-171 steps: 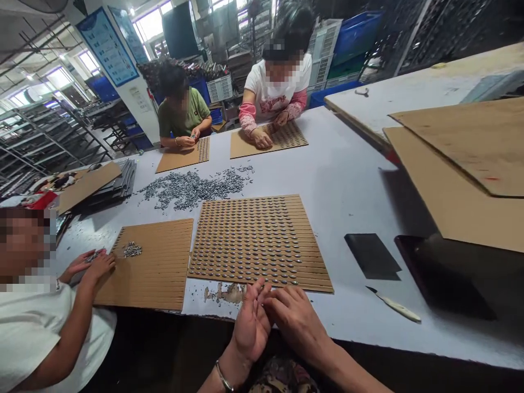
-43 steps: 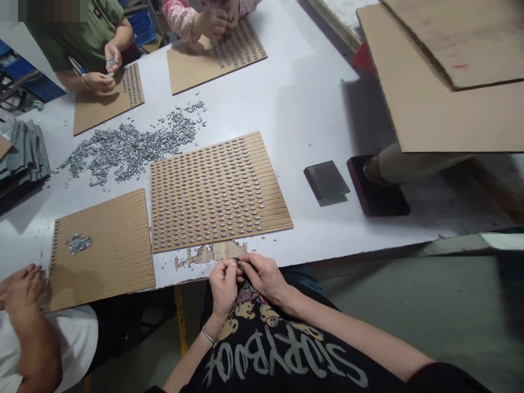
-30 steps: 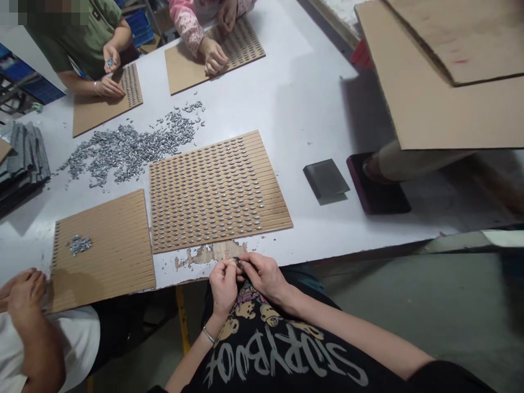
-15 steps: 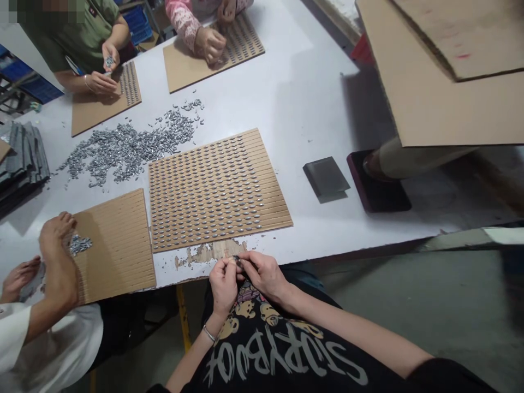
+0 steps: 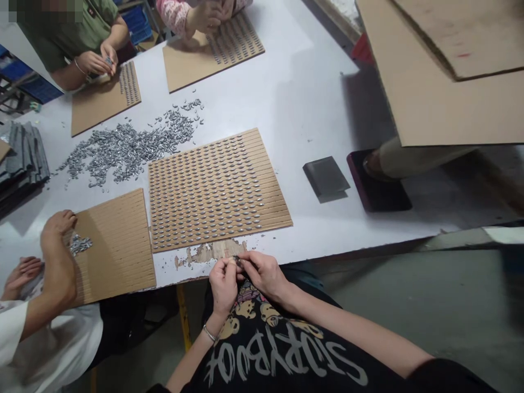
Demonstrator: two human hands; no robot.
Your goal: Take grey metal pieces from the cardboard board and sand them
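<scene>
My left hand [image 5: 225,283] and my right hand [image 5: 265,274] meet at the table's front edge, just above my lap. Thumbs and fingers of both are pinched together round a small dark piece [image 5: 238,261], too small and covered to name. Right beyond them lies a grooved cardboard sheet [image 5: 275,201], set with rows of small grey metal pieces shaped like pointed ovals. Its right-hand strip is bare cardboard. Between this sheet and my hands, the white table top [image 5: 311,234] has a worn patch [image 5: 216,250] with its surface peeled off.
A loose heap of grey metal pieces [image 5: 131,147] lies beyond the sheet. Co-workers handle other cardboard sheets at left [image 5: 114,245] and at the far side [image 5: 180,71]. A dark grey block [image 5: 326,177] sits right, near a large raised cardboard panel [image 5: 442,109]. Dark slabs [image 5: 22,164] are stacked left.
My hands have stayed in the same pinch. Across the table, one co-worker's hands have come together, and the pink-sleeved one's hand has moved up and back. The left neighbour's hands shifted slightly.
</scene>
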